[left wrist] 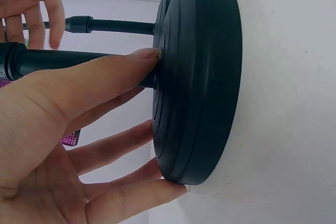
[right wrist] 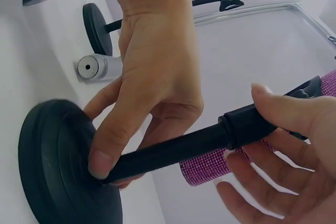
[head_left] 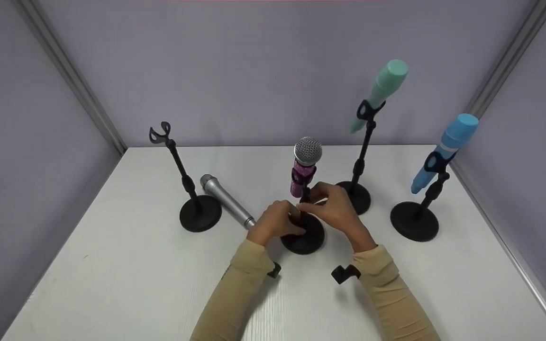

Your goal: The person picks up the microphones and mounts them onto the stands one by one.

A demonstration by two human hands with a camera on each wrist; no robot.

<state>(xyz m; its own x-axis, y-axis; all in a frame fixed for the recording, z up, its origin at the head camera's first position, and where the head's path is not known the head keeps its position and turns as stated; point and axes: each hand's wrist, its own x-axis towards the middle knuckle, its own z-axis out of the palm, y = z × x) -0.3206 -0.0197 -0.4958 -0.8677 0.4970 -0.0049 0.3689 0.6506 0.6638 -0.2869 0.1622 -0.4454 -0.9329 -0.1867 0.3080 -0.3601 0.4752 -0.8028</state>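
Observation:
A black microphone stand [head_left: 308, 244] on the white table carries a glittery purple microphone [head_left: 308, 151] with a silver mesh head, tilted in its clip. Low on the stand, my left hand [head_left: 277, 220] grips the foot of the pole [right wrist: 173, 153]. Its thumb lies along the pole down to the round base [left wrist: 199, 87], and other fingertips touch the base's rim in the left wrist view. Higher up, my right hand [head_left: 333, 208] holds the stand near the collar [right wrist: 249, 124], thumb on one side and fingers loosely bent on the other.
A silver microphone [head_left: 228, 201] lies left of my hands, beside a stand with a bare clip [head_left: 197, 213]. To the right, one stand holds a mint-green microphone [head_left: 389, 80] and another a blue microphone [head_left: 458, 132]. Grey walls [head_left: 254, 71] enclose the table's back and sides.

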